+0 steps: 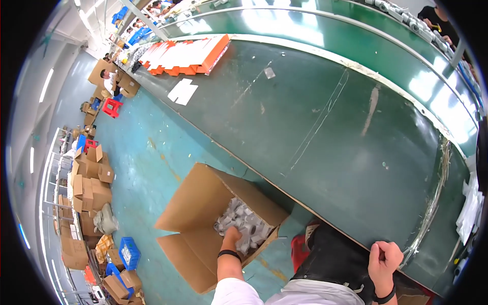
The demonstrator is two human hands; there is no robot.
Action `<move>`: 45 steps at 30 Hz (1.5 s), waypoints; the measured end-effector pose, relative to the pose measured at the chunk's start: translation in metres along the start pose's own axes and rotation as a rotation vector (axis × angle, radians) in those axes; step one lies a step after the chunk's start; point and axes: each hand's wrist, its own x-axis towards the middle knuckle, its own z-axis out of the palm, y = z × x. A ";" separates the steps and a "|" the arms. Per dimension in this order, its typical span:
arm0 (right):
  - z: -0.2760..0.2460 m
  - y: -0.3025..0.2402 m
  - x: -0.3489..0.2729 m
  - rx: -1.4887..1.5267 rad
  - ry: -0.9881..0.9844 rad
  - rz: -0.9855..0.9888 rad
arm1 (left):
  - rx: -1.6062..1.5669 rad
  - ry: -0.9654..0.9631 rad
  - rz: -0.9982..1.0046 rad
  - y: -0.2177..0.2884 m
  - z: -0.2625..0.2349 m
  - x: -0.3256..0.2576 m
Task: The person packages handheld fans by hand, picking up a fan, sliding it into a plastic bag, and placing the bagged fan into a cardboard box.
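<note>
My left hand reaches down into an open cardboard box that stands on the floor beside the table. Its fingers are hidden among small white parts, some apparently in clear plastic bags, so their grip does not show. My right hand is closed in a fist at the near edge of the green table, with nothing visible sticking out of it. Both wrists wear dark bands.
Orange-and-white folded cartons lie at the table's far left, near a white cut-out sheet. A red stool, a blue crate and stacked cardboard boxes stand leftward. White plastic bags lie at right. Other people work farther off.
</note>
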 end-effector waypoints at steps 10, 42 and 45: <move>0.002 -0.003 0.002 -0.158 0.008 -0.033 | -0.018 -0.189 0.363 0.050 0.027 0.029; -0.266 0.106 -0.099 -0.398 0.619 0.195 | -0.669 0.465 1.218 0.429 -0.155 -0.316; -0.339 0.174 -0.134 -0.710 0.891 0.547 | -0.613 0.489 1.200 0.426 -0.159 -0.323</move>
